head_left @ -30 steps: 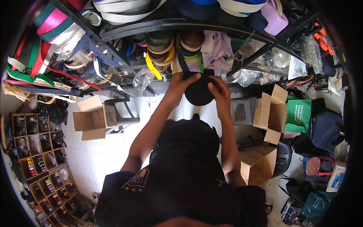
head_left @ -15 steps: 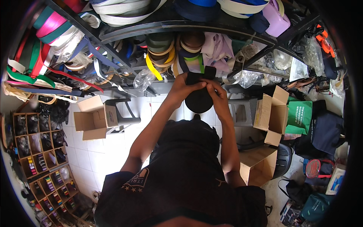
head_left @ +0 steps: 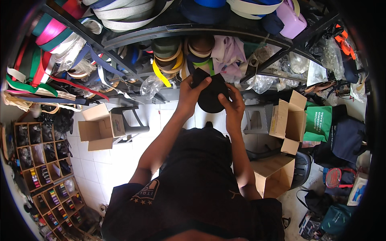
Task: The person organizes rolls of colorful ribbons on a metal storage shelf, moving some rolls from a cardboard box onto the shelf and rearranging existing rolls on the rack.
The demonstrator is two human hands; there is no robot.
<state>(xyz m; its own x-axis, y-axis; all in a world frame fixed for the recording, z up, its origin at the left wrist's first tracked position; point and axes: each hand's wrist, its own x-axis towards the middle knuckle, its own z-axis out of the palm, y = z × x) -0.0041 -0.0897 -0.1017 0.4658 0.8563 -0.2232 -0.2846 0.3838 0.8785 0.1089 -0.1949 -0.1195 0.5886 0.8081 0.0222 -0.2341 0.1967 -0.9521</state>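
Observation:
Both of my hands hold a roll of black webbing in front of me, just this side of the shelving. Its lower side is rounded, and a flat end sticks up at the upper left. My left hand grips that flat end, its thumb lying across the black band. On the other side my right hand clasps the roll's edge, thumb on the near face and fingers behind. The fingers behind the roll are partly hidden.
Ahead runs a dark metal shelf loaded with strap rolls and plastic bags. Open cardboard boxes stand on stools left and right. A wooden pigeonhole rack holds thread spools at left; bags, including a green bag, lie at right.
My hands have moved apart on the roll. My right thumb has come down its right side, and the roll is tilted and slightly higher, its flat end now at the upper left.

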